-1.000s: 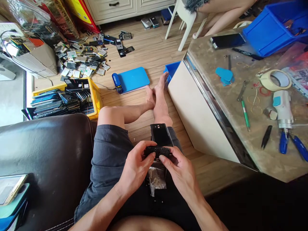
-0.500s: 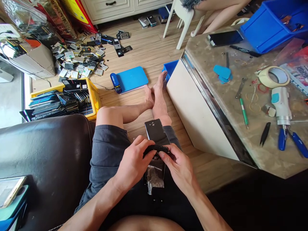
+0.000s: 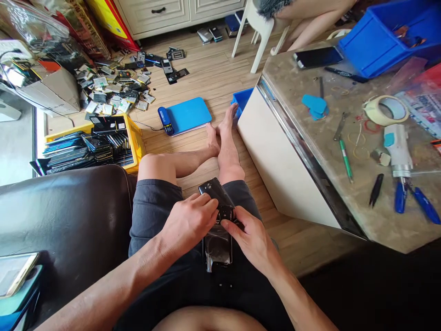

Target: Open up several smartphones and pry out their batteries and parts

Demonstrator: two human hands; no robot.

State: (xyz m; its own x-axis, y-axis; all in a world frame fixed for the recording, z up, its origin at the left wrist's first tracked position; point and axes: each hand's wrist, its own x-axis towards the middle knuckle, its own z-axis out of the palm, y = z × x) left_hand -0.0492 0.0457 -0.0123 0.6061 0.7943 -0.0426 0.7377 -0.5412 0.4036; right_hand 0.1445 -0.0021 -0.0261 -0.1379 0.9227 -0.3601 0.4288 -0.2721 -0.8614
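1. Steadying the opened phone point(image 3: 218, 250) is judged to matter most; support should be given from both sides, so that bending is avoided.
2. The small black part point(image 3: 226, 213) at its far end is best gripped by the edges, with force applied lightly and evenly, since it could be cracked.
3. That part's right edge is pinched between the thumb and forefinger of the right hand point(image 3: 253, 236); the fingers of the left hand point(image 3: 188, 220) are bunched at its left edge, but their exact grip cannot be told.
4. The opened phone is placed over the dark shorts point(image 3: 151, 211), between and just nearer than the hands, with a glossy black panel point(image 3: 213, 188) beyond it.
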